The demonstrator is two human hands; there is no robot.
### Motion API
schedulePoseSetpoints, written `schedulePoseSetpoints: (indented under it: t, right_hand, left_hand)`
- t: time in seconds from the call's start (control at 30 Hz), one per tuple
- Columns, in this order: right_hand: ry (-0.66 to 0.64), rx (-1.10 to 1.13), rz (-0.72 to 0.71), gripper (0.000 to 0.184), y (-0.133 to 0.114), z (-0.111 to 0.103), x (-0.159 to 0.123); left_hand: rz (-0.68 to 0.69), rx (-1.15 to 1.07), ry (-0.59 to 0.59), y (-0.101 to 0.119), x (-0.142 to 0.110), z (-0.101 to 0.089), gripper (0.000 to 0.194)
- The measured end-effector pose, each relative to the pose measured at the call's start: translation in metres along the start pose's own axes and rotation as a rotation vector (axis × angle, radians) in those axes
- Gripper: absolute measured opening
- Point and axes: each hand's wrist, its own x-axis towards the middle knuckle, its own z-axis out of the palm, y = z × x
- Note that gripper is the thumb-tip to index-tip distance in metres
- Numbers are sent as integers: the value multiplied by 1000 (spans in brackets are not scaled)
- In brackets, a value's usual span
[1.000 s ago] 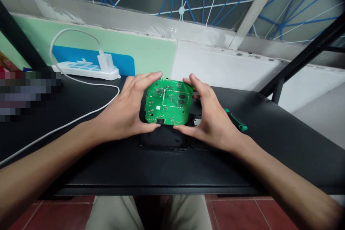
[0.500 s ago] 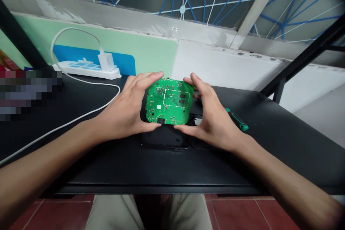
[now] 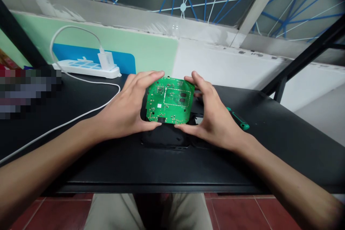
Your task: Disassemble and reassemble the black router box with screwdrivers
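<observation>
A green circuit board (image 3: 172, 102) is held up and tilted toward me above the table, one flat side facing the camera. My left hand (image 3: 134, 102) grips its left side, thumb at the lower edge and fingers at the top. On the opposite side my right hand (image 3: 208, 113) holds it the same way, thumb below and fingertips at the upper right corner. Beneath the board lies a black plastic casing (image 3: 164, 139), partly covered by board and hands. Past my right hand a tool with a green and black handle (image 3: 239, 119) rests on the table, its other end hidden.
At the back left a white power strip (image 3: 87, 70) holds a white charger (image 3: 106, 60). Its white cable (image 3: 88, 113) runs across the left of the black table (image 3: 172, 172). Black metal posts (image 3: 296, 63) rise at both sides, with a wall and windows behind.
Almost nothing differs. Both hands hold the circuit board in the same grip, and the view has shifted very slightly.
</observation>
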Motion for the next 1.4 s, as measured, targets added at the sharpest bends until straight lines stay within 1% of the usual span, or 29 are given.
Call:
schedulePoseSetpoints:
  t: [0.1,0.2,0.33,0.43,0.57,0.63,0.77,0.87,0.9,0.97,1.0,1.03,1.07,1.13,1.2,1.3,1.4]
  right_hand:
    - [-5,-15,-11,121,0,-1,0]
    - [-1,-55,-44,120,-2,-2,2]
    - [38,-124,-106,111,-8,-4,4]
    - [60,-160,-133,106,-14,-6,4]
    - [38,-196,-151,106,-18,-6,5]
    - [27,-204,-160,106,-18,-5,6]
    - [31,-216,-175,108,-16,-2,7]
    - [39,-196,-185,109,-13,-1,6]
    - [43,-166,-181,111,-12,-2,6]
    - [53,-60,-122,124,-9,-2,5]
    - [54,3,-70,131,-7,-2,5]
    - [51,64,-12,136,-5,-2,4]
    - [41,116,43,138,-3,-2,4]
    - [14,193,108,133,2,-2,4]
    - [-5,255,126,123,5,-2,4]
    - [-17,326,101,107,3,-2,3]
    - [-26,356,62,87,0,-1,2]
  left_hand:
    - [-9,-1,-7,-2,-1,1,96]
    - [13,0,-7,-3,0,1,99]
    - [66,55,-14,2,5,-1,97]
    - [31,111,-12,8,7,-2,94]
    - [36,150,-11,13,5,2,105]
    - [37,175,-20,14,4,5,108]
    - [49,206,-40,18,5,7,105]
    - [53,202,-53,19,10,4,99]
    - [62,179,-54,18,13,3,97]
    - [61,90,-55,16,20,0,99]
    - [45,28,-42,14,24,-1,107]
    - [-7,-28,-44,13,28,-2,115]
    - [-41,-96,-41,11,31,-3,121]
    - [-101,-201,-54,9,36,-3,126]
    - [-117,-265,-73,9,37,-2,126]
    - [-136,-361,-95,11,31,0,125]
    - [-193,-467,-106,13,22,1,125]
